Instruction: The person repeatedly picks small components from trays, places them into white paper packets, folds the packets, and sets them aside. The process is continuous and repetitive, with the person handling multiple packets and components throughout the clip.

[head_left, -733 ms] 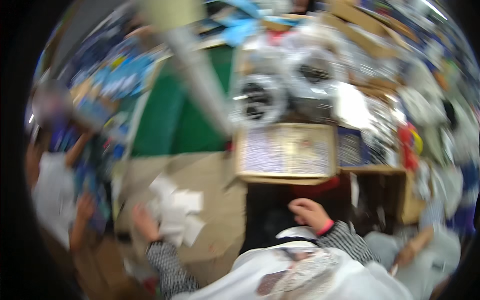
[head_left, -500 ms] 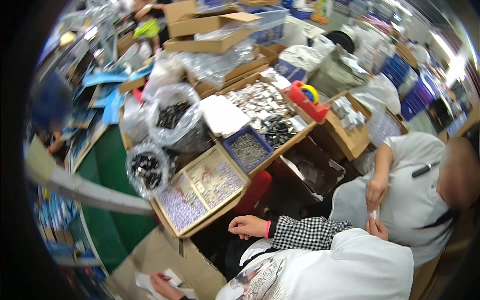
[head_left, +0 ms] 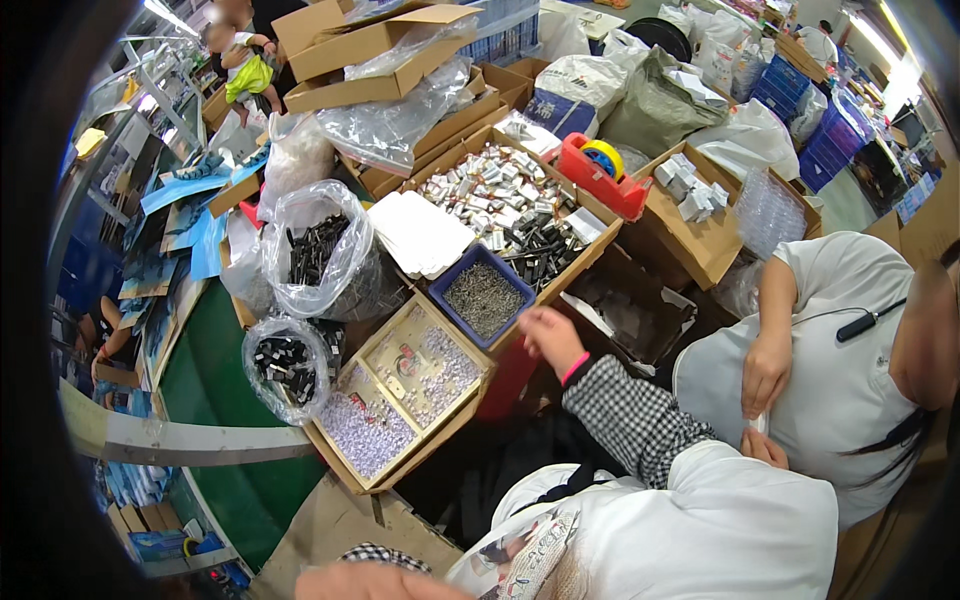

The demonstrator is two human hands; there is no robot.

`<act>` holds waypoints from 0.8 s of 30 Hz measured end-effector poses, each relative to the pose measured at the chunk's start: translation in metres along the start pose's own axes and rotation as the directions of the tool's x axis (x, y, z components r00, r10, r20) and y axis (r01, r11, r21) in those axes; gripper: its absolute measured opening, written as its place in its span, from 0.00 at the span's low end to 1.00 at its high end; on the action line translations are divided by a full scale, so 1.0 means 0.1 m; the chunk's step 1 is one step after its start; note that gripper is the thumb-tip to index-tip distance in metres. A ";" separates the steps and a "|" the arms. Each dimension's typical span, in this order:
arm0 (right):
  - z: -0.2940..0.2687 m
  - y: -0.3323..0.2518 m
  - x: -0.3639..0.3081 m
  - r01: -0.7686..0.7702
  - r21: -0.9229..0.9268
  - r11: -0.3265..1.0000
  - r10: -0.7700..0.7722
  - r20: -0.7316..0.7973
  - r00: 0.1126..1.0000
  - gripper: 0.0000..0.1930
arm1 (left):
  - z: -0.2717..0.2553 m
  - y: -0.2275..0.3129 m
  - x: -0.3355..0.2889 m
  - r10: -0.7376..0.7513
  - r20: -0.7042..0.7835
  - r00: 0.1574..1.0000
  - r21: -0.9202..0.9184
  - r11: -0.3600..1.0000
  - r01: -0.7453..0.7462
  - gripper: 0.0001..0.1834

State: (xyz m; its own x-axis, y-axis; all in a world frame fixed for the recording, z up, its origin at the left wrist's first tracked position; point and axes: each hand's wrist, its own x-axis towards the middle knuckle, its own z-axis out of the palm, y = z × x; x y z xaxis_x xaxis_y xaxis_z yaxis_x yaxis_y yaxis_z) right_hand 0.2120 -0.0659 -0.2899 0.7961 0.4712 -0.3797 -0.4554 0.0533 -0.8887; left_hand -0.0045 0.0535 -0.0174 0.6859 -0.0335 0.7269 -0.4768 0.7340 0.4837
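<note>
Blue tray (head_left: pixel 457 321) holds metal parts (head_left: pixel 484 302); divided box (head_left: pixel 393 394), lilac pieces (head_left: pixel 366 440).

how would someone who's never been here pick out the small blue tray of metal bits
Find the divided wooden box of small pale pieces near the picture's middle. By its upper-right side, beside the right hand, sits the blue tray, small and squarish. Its blue walls and fine grey metal pieces set it apart from the wooden box and the white cards beyond it.
</note>
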 end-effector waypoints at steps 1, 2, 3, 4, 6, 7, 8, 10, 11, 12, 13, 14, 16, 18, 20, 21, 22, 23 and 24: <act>-0.03 -0.08 0.15 0.043 0.051 0.998 -0.040 -0.054 0.998 0.10 | 0.05 -0.02 0.12 0.075 0.055 0.996 -0.005 0.997 -0.075 0.24; -0.04 -0.16 0.29 0.097 0.069 0.993 -0.089 -0.116 0.989 0.10 | 0.05 -0.04 0.22 0.078 0.095 0.992 -0.015 0.997 -0.077 0.24; -0.05 -0.23 0.42 0.100 0.108 0.989 -0.084 -0.146 0.986 0.11 | 0.05 -0.05 0.30 0.081 0.131 0.988 -0.025 0.997 -0.078 0.24; -0.03 -0.29 0.57 0.163 0.096 0.982 -0.145 -0.168 0.975 0.11 | 0.04 -0.06 0.36 0.084 0.168 0.982 -0.034 0.996 -0.079 0.24; 0.03 -0.42 0.81 0.236 -0.002 0.972 -0.235 -0.122 0.964 0.12 | 0.02 -0.08 0.43 0.064 0.189 0.980 -0.098 0.994 -0.046 0.24; 0.10 -0.47 0.92 0.249 -0.040 0.968 -0.252 -0.085 0.964 0.13 | 0.00 -0.08 0.45 0.065 0.200 0.978 -0.111 0.993 -0.043 0.24; 0.17 -0.52 1.02 0.269 -0.084 0.959 -0.274 -0.051 0.960 0.15 | -0.01 -0.09 0.45 0.065 0.215 0.974 -0.125 0.991 -0.038 0.24; 0.37 -0.61 1.21 0.276 -0.228 0.934 -0.293 -0.040 0.955 0.19 | 0.00 -0.08 0.44 0.069 0.194 0.979 -0.125 0.991 -0.045 0.24; 0.43 -0.66 1.29 0.268 -0.311 0.912 -0.294 -0.038 0.955 0.21 | 0.00 -0.08 0.44 0.072 0.183 0.980 -0.124 0.991 -0.050 0.24; 0.47 -0.71 1.35 0.222 -0.431 0.874 -0.250 -0.007 0.968 0.23 | 0.01 -0.07 0.43 0.079 0.180 0.980 -0.115 0.992 -0.059 0.24; 0.51 -0.76 1.41 0.167 -0.553 0.816 -0.191 0.014 0.981 0.24 | 0.02 -0.06 0.42 0.086 0.177 0.980 -0.105 0.992 -0.068 0.23; 0.55 -0.80 1.46 0.129 -0.658 0.742 -0.140 0.036 0.989 0.26 | 0.03 -0.05 0.41 0.092 0.174 0.980 -0.092 0.993 -0.077 0.23; 0.57 -0.85 1.49 0.141 -0.697 0.703 -0.067 0.132 0.989 0.25 | 0.06 0.01 0.39 0.081 0.165 0.983 -0.065 0.995 -0.071 0.23; 0.56 -0.87 1.47 0.172 -0.662 0.730 -0.099 0.146 0.984 0.23 | 0.07 0.06 0.32 0.102 0.166 0.981 -0.055 0.994 -0.094 0.24; 0.53 -0.87 1.39 0.199 -0.502 0.842 -0.119 0.187 0.975 0.19 | 0.06 0.09 0.18 0.149 0.181 0.972 -0.055 0.988 -0.141 0.24; 0.52 -0.86 1.32 0.192 -0.413 0.890 -0.121 0.193 0.974 0.18 | 0.03 0.12 0.08 0.159 0.164 0.974 -0.023 0.987 -0.158 0.23; 0.50 -0.85 1.23 0.193 -0.323 0.927 -0.131 0.205 0.970 0.17 | -0.03 0.13 -0.03 0.169 0.149 0.974 0.012 0.985 -0.173 0.23; 0.47 -0.84 1.12 0.181 -0.266 0.947 -0.133 0.188 0.973 0.16 | -0.12 0.18 -0.14 0.043 0.113 0.993 -0.027 0.999 -0.041 0.12; 0.45 -0.82 1.00 0.182 -0.203 0.962 -0.146 0.180 0.973 0.15 | -0.14 0.13 -0.29 0.121 -0.123 0.985 0.048 0.992 -0.116 0.19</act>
State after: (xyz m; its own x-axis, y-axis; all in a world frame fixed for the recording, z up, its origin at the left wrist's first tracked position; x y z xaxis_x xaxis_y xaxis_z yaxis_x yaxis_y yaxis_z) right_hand 0.3112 0.0164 -0.2432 0.7691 0.6091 -0.1938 -0.2127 -0.0420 -0.9762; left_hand -0.0225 0.0731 -0.0390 0.6856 0.1393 0.7146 -0.5790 0.6993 0.4192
